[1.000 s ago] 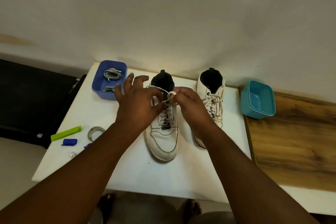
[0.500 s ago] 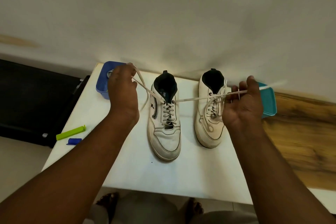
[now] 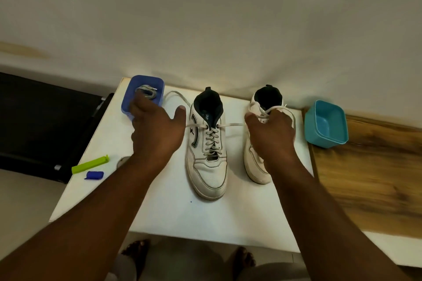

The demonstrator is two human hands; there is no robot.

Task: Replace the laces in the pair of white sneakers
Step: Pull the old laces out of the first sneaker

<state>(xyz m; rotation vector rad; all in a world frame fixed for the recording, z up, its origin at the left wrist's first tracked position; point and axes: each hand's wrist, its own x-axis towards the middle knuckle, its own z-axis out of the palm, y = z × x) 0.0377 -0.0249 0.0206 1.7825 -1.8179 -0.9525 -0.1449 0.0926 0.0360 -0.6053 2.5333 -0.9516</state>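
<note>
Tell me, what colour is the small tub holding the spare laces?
Blue tub, at the table's far left corner; the laces inside look grey. Head view shows it.

Since the knot came undone, both hands have drawn back in toward the left sneaker (image 3: 209, 143). The left hand (image 3: 155, 130) has opened beside it, its lace end (image 3: 177, 96) slack; the right hand (image 3: 270, 134) covers the right sneaker (image 3: 255, 166).

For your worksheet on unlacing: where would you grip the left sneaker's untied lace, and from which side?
Pinch the left sneaker's lace by the free ends beside the top eyelets, from either side. The ends already lie flat and spread outward across the white table, so each side is open to reach.
</note>
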